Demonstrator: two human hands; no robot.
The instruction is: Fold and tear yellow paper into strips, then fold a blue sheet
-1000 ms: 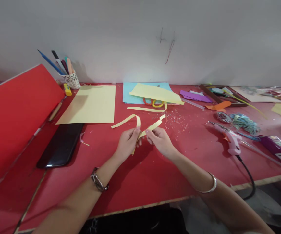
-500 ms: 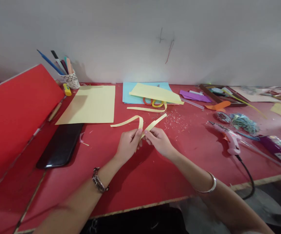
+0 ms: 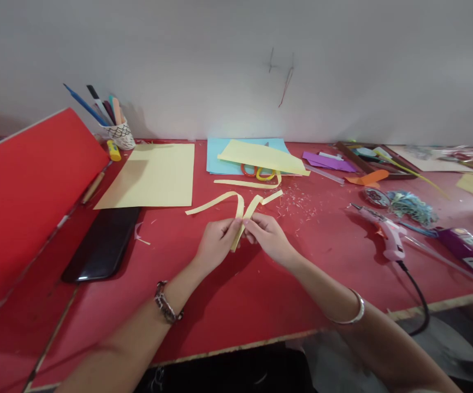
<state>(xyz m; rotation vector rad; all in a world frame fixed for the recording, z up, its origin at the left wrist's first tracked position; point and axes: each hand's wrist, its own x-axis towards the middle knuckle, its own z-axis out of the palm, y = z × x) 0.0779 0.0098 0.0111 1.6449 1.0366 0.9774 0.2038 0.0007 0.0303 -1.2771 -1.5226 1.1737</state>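
Observation:
Between my two hands is a folded yellow paper strip (image 3: 216, 201), its long tail curving off to the left. My left hand (image 3: 219, 240) pinches it from the left side, thumb on top. My right hand (image 3: 267, 234) pinches the strip's other arm, which rises to the right and bends near its tip. Both hands nearly touch, and a short folded end points down between them. Just beyond lies another yellow strip (image 3: 244, 184), curled at its right end. Scissors (image 3: 265, 174) with red and yellow handles sit partly under a yellow sheet (image 3: 261, 154).
A yellow sheet (image 3: 154, 174) and black phone (image 3: 101, 245) lie left, beside a red board (image 3: 35, 191) and pen cup (image 3: 120, 135). On the right are a pink glue gun (image 3: 390, 237), a purple power strip (image 3: 468, 248), tangled thread (image 3: 412, 206) and a brown tray (image 3: 400, 173).
The right arm of the strip has bent upward into a curve with a folded tip. Its short lower end now shows between my hands, which have barely moved.

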